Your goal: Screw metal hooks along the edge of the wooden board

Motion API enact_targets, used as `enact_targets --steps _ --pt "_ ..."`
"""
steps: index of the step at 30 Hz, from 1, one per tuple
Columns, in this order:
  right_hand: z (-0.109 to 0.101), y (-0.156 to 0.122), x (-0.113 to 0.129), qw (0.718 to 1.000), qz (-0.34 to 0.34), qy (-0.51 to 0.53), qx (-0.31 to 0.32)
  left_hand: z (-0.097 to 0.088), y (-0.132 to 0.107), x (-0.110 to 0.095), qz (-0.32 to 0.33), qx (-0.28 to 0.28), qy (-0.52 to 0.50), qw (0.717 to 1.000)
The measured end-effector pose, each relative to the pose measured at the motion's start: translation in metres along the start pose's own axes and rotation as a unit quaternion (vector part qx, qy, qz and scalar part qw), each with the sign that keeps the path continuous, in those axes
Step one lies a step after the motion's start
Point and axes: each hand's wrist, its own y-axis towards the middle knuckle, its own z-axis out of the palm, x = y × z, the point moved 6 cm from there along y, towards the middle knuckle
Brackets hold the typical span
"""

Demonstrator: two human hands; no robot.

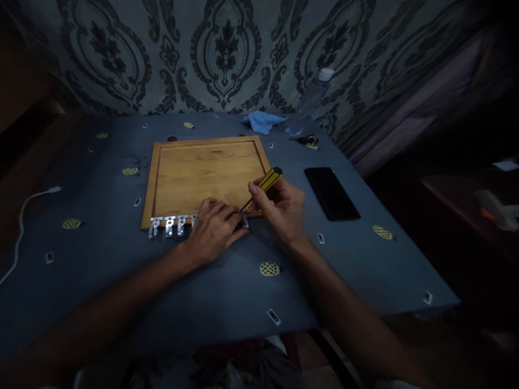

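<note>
A framed wooden board point(206, 175) lies flat on the table with a row of silver metal hooks point(169, 227) along its near edge. My left hand point(214, 229) rests over that edge, its bent fingers pressed around the hooks near the right end, so part of the row is hidden. In my right hand point(284, 210) is a screwdriver point(270, 179) with a yellow and black handle, gripped between thumb and fingers. Its shaft slants down to the left, and the tip meets the hooks beside my left fingertips. Whether a screw sits under the tip I cannot make out.
To the right lies a black smartphone point(332, 193). At the back are a blue cloth point(264, 122), a clear plastic bottle point(310, 102) and a small dark object with a ring point(305, 140). A white cable point(26, 208) runs along the left side of the table point(227, 302).
</note>
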Motion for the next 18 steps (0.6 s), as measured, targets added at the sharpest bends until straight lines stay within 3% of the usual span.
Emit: enact_targets --steps 13,18 --pt "-0.003 0.0037 -0.0005 0.994 0.04 0.036 0.093 0.0007 -0.0005 0.0007 -0.004 0.007 -0.008 1.0" --pt "-0.003 0.0074 -0.0005 0.995 0.049 0.066 0.047 0.0012 -0.0004 0.0003 -0.007 0.005 -0.007 1.0"
